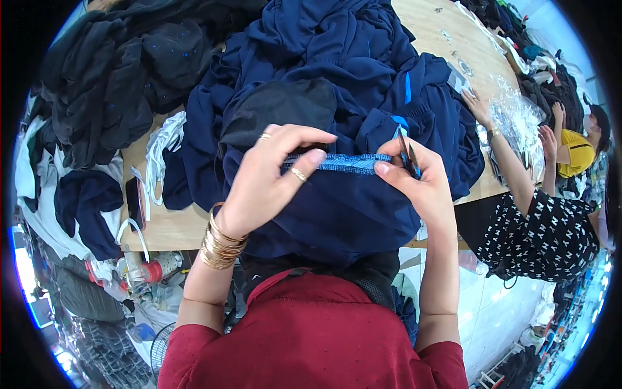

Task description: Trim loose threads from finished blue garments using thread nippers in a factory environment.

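A navy garment (324, 214) lies over the table's front edge at my waist. Between my hands runs its seam (350, 163), a light-blue strip with overlocked edges, stretched nearly level. My left hand (275, 172), with rings and gold bangles, is closed on the seam's left part, its thumb lying over the strip and the index finger reaching above it. At the seam's right end, my right hand (418, 175) pinches the fabric between thumb and fingers. Small dark scissors (407, 157) are also held in that hand, blades pointing up; their handles are mostly hidden.
More navy cloth (324, 52) is heaped beyond, with black garments (123, 71) at the far left. White strips (167, 152) and a phone (135, 204) lie left on the wooden table (168, 230). At right, a co-worker (538, 227) reaches toward clear plastic bags (515, 113). Another person (576, 152) stands farther off.
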`<state>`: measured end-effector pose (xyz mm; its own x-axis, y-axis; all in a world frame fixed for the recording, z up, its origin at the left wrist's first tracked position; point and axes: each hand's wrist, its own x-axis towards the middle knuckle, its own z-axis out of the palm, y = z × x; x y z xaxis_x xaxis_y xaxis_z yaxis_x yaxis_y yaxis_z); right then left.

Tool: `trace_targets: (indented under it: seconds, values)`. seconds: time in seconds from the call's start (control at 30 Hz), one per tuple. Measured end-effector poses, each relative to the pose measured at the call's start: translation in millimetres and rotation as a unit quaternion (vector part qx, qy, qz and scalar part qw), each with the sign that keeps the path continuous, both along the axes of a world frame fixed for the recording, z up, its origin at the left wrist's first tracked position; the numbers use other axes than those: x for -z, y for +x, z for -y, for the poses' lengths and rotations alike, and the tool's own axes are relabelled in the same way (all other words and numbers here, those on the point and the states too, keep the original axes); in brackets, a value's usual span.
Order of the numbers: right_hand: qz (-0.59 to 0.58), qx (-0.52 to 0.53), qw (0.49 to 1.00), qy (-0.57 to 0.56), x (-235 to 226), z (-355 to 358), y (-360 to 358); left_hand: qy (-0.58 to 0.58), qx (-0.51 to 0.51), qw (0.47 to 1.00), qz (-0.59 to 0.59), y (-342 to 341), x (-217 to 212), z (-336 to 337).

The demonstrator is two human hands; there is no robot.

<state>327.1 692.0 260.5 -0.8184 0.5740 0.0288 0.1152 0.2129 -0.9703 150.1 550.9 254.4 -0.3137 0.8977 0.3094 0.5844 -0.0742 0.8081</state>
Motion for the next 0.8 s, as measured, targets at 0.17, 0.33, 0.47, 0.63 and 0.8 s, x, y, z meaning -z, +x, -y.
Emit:
trace_targets:
  seconds: [0.17, 0.33, 0.47, 0.63, 0.8]
  values:
    - [-0.012, 0.007, 1.0, 0.005, 0, 3, 4, -0.022, 0.088, 0.995, 0.042, 6, 0, -14]
    - [0.007, 0.076, 0.994, 0.074, -1, 11, 9, -0.1, 0.128, 0.954, 0.253, 11, -3, -17]
    - [-0.006, 0.121, 0.971, 0.204, -9, 23, 9, -0.085, 0.127, 0.951, 0.268, 10, 2, -17]
    - [-0.048, 0.044, 0.947, 0.314, -7, 32, 4, -0.08, 0.122, 0.944, 0.295, 12, 5, -17]
    - [-0.055, 0.093, 0.968, 0.225, -3, 35, 0, -0.072, 0.107, 0.948, 0.29, 13, 8, -17]
